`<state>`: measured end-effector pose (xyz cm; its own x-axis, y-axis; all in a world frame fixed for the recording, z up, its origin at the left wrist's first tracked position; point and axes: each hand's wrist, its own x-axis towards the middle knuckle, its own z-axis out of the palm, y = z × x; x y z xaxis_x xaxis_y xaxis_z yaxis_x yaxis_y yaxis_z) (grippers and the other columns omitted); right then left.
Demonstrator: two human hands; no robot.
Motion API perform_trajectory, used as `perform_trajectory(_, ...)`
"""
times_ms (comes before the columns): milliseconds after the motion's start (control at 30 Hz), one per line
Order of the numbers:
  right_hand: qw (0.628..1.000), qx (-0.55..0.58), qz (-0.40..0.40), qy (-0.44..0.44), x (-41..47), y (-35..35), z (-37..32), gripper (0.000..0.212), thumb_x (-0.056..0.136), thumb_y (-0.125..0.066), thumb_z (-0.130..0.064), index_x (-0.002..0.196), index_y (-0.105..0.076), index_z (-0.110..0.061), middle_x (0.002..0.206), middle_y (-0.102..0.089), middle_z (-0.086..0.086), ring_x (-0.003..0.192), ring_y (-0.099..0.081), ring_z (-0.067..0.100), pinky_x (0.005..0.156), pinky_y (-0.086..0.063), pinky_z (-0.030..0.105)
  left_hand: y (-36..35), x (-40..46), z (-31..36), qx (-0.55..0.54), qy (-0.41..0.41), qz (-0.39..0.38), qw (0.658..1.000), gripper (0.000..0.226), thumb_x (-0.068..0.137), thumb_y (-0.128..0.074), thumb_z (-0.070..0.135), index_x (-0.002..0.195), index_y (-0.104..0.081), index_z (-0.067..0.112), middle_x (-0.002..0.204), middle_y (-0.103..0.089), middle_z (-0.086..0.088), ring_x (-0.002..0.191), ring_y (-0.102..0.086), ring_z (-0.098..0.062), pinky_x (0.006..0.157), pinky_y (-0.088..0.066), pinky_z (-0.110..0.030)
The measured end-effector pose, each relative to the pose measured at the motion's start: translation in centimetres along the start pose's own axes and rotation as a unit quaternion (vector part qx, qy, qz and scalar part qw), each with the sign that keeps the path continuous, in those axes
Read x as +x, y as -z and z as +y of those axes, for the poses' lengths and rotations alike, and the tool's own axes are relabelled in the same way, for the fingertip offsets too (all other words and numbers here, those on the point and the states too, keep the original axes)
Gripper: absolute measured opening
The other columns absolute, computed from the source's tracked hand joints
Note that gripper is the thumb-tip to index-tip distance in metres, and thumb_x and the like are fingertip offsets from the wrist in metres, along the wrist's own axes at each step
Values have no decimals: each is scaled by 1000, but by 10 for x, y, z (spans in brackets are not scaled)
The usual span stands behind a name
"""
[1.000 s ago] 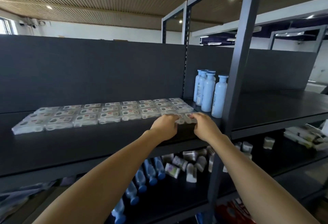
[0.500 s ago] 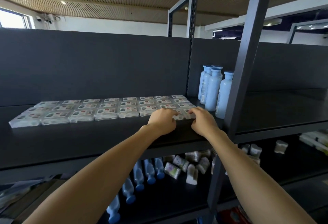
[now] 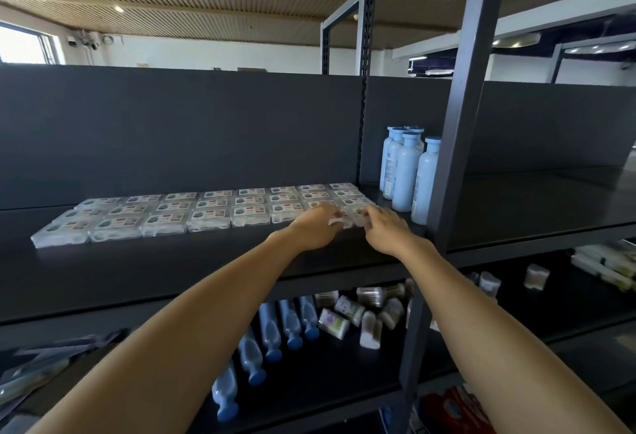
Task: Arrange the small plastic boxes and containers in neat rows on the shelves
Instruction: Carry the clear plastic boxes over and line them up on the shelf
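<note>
Several small clear plastic boxes (image 3: 210,215) with printed labels lie in three neat rows on the upper black shelf (image 3: 155,268). At the right end of the front row, my left hand (image 3: 315,228) and my right hand (image 3: 385,228) both reach in, knuckles toward me. Between them shows a clear plastic box (image 3: 347,218), gripped by the fingers of both hands from the left and the right. Most of that box is hidden by my fingers.
Several pale blue bottles (image 3: 407,172) stand right of the boxes, beside a dark upright post (image 3: 461,117). On the lower shelf lie blue bottles (image 3: 272,333) on their sides and loose small containers (image 3: 347,311). White packets (image 3: 605,261) lie at the far right.
Both hands have moved slightly forward and closer together at the right end of the front row. The camera has shifted a little, bringing the shelf lower in view.
</note>
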<state>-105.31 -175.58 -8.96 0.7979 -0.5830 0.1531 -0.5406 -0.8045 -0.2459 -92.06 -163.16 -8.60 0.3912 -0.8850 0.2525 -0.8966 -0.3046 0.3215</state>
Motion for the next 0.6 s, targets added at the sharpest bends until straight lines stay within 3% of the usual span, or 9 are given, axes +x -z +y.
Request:
perform_trajectory(67, 1000, 11, -9, 4, -6, 3, -7, 46, 105, -35, -27, 150, -32, -16, 159, -30, 7, 146, -25, 28, 114, -27, 45, 11, -11, -6, -23, -7, 18, 1000, 40, 102, -46, 27, 140, -47, 15, 147, -45, -7, 129, -47, -26, 105, -41, -40)
perform_trajectory(167, 998, 57, 19, 23, -14, 1, -31, 45, 105, -42, -28, 147, -37, -13, 154, -38, 10, 140, -35, 28, 111, -35, 41, 30, -32, -23, 3, -3, 62, 998, 44, 102, -46, 28, 144, -43, 16, 152, -41, -5, 136, -41, -25, 109, -38, -41)
perform_trajectory(367, 992, 73, 40, 89, -37, -14, -121, 52, 103, -52, -33, 149, -39, -13, 152, -42, 7, 137, -43, 25, 109, -37, 38, 72, -99, -73, 50, 45, 75, 995, 50, 100, -46, 40, 146, -39, 22, 149, -45, -4, 131, -47, -28, 102, -44, -43)
perform_trajectory(600, 981, 47, 36, 186, -63, -52, -261, 49, 101, -53, -38, 142, -45, -14, 143, -50, 7, 131, -47, 28, 106, -41, 44, 133, -232, -154, 121, 122, 76, 982, 48, 98, -50, 40, 142, -43, 22, 140, -54, -4, 124, -53, -30, 93, -48, -46)
